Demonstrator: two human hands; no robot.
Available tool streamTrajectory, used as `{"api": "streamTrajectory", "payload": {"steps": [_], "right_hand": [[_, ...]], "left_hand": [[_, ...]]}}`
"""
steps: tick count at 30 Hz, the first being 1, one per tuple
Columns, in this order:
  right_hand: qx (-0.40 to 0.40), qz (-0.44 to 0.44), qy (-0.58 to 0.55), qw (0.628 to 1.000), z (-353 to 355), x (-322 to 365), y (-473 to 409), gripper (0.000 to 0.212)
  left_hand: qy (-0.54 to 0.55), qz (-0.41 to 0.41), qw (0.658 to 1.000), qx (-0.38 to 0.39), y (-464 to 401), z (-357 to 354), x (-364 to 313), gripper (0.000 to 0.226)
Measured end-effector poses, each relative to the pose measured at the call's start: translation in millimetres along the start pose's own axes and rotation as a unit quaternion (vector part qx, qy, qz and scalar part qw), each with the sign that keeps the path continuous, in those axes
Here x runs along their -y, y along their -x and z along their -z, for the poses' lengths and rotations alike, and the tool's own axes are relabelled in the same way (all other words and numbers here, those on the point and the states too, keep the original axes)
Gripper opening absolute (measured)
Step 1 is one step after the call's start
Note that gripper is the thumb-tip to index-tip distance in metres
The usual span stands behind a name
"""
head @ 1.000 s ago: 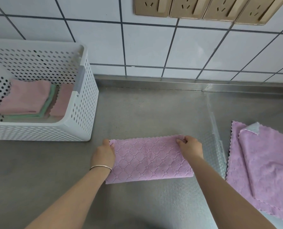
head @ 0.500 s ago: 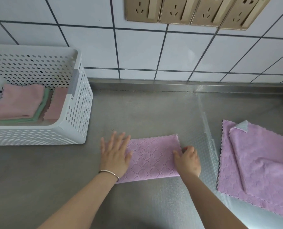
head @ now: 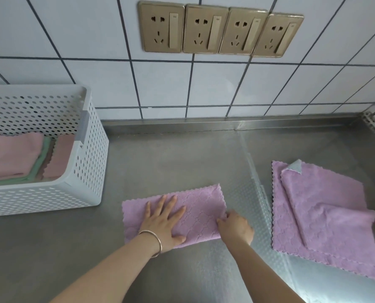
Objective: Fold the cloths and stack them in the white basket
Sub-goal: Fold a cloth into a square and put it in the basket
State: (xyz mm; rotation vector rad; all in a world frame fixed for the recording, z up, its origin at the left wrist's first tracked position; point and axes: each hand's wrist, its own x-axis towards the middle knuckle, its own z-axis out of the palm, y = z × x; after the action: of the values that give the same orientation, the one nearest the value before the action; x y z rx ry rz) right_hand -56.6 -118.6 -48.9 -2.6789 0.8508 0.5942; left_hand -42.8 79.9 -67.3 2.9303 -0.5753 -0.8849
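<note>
Left hand (head: 163, 221) lay flat, fingers spread and straight, pressing down on the half-folded purple cloth (head: 199, 206) at the counter's near middle. Right hand (head: 237, 226) sat at the cloth's right edge, fingers curled onto the hem; looked like a pinch on the near-right corner, though the fingertips were partly hidden. A thin bangle (head: 155, 242) sat on the left wrist.

The cloth lay as a long rectangle, so one fold was done and it looked set for a second fold, right side over left. It was not yet in the basket.

To the right, well apart from the cloth in hand, two more purple cloths (head: 326, 224) lay unfolded, one overlapping the other, the top one with a corner flipped to show a pale back. Both left to do.

White basket (head: 88, 171) stood at the far left of the steel counter (head: 182, 162), near the tiled wall. Inside it were folded cloths (head: 14, 154): pink on top, green under, another pink piece beside. How many, cannot tell.

Judgement: task well past the start, maybe around halfway; one cloth mid-fold, two waiting. Four wall sockets (head: 220, 31) above, irrelevant.
</note>
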Motion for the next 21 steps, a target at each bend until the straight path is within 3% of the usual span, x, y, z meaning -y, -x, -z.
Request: {"api": "streamTrajectory", "payload": {"steps": [3,5,6,8,9,10,12,14,19,21], "right_hand": [[-0.156,0.103,-0.023,0.982,6,11,16,0.011],[-0.244,0.212,-0.064,0.944,5,21,29,0.011],[-0.271,0.268,-0.071,0.922,5,27,36,0.016],[-0.277,0.369,-0.088,0.883,2,39,49,0.016],[-0.273,0.417,-0.098,0.861,1,46,57,0.013],[-0.266,0.459,-0.105,0.841,-4,51,63,0.013],[-0.248,0.519,-0.117,0.810,-15,56,71,0.025],[-0.227,0.524,-0.142,0.809,-26,56,75,0.030],[-0.162,0.440,-0.055,0.881,-56,46,68,0.080],[-0.127,0.426,-0.014,0.896,-68,45,64,0.086]], "left_hand": [[0.119,0.021,0.992,-0.047,6,28,-13,0.070],[0.293,0.055,0.947,-0.117,11,46,-23,0.065],[0.405,0.074,0.903,-0.126,11,51,-24,0.059],[0.621,0.113,0.773,-0.069,12,61,-25,0.039],[0.678,0.135,0.720,-0.064,14,63,-23,0.031],[0.690,0.155,0.704,-0.070,16,62,-19,0.031],[0.627,0.198,0.748,-0.086,21,59,-9,0.029],[0.612,0.231,0.750,-0.098,25,56,2,0.027],[0.600,0.256,0.752,-0.097,38,56,23,0.031],[0.573,0.263,0.766,-0.124,44,50,31,0.027]]}}
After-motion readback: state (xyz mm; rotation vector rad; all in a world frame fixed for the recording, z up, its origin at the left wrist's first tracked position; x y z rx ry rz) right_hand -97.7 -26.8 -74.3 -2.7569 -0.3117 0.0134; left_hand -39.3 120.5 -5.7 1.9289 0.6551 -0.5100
